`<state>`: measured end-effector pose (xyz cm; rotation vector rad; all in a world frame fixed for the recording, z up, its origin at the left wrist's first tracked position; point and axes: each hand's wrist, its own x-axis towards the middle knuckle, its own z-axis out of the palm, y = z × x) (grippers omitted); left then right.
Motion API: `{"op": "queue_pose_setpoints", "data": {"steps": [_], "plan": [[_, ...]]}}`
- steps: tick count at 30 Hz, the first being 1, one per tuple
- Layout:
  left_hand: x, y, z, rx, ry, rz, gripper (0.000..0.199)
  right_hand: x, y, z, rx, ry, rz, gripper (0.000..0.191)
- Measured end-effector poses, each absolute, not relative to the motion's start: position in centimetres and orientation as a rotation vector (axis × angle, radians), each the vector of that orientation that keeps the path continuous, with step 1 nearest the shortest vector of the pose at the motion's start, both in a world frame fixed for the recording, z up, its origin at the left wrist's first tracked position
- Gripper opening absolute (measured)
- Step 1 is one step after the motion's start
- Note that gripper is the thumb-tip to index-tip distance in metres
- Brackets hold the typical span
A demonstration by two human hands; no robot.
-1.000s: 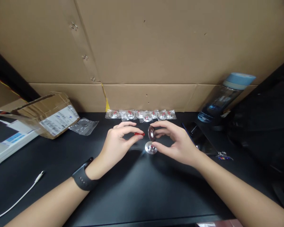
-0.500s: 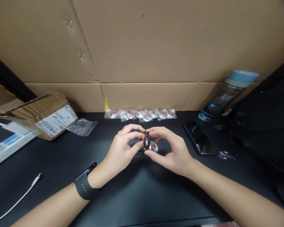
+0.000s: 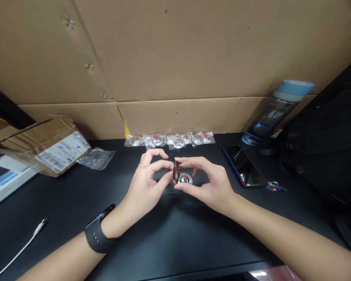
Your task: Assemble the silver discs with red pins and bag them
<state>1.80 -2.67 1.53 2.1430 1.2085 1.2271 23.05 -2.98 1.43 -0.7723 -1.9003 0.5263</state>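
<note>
Between my hands is a small metal finger cymbal [image 3: 176, 171], tilted up on edge with its hollow side toward the right. My left hand [image 3: 149, 179] pinches the red loop at its back between thumb and forefinger, with other fingers raised. My right hand [image 3: 212, 185] is closed round its rim, thumb below and fingers above. A second finger cymbal [image 3: 185, 179], a silver domed disc with a red loop, shows just behind the held one, framed by the right hand's fingers. Further back, several bagged finger cymbals [image 3: 178, 143] lie in a row along the cardboard wall.
At left are an opened cardboard box [image 3: 58, 148], a crumpled plastic bag [image 3: 97, 158], a white power strip [image 3: 8, 183] and a white cable [image 3: 32, 236]. A water bottle [image 3: 273, 113], a phone [image 3: 248, 168] and a black bag [image 3: 324, 148] are at right. Cardboard [image 3: 178, 50] closes off the back.
My left hand's upper fingers have lifted off the finger cymbal's rim, and the cymbal has turned more edge-on. The whole view has shifted slightly.
</note>
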Motion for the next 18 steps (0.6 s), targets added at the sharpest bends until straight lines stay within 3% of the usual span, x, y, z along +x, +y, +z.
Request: {"op": "queue_pose_setpoints", "data": {"steps": [3, 11, 14, 18], "plan": [[2.0, -3.0, 1.7, 2.229, 1.252, 1.279, 0.009, 22.9, -3.0, 1.3, -0.822, -1.868, 0.586, 0.040], [1.8, -2.9, 1.9, 2.538, 1.341, 1.368, 0.009, 23.6, -2.3, 2.1, -0.782, -2.027, 0.653, 0.008], [1.7, -2.9, 1.8, 2.572, 1.320, 1.378, 0.009, 23.9, -2.1, 2.6, -0.781, -2.090, 0.624, 0.016], [1.9, -3.0, 1.6, 2.615, 1.284, 1.390, 0.008, 23.9, -2.1, 2.8, -0.826, -2.061, 0.577, 0.012]]}}
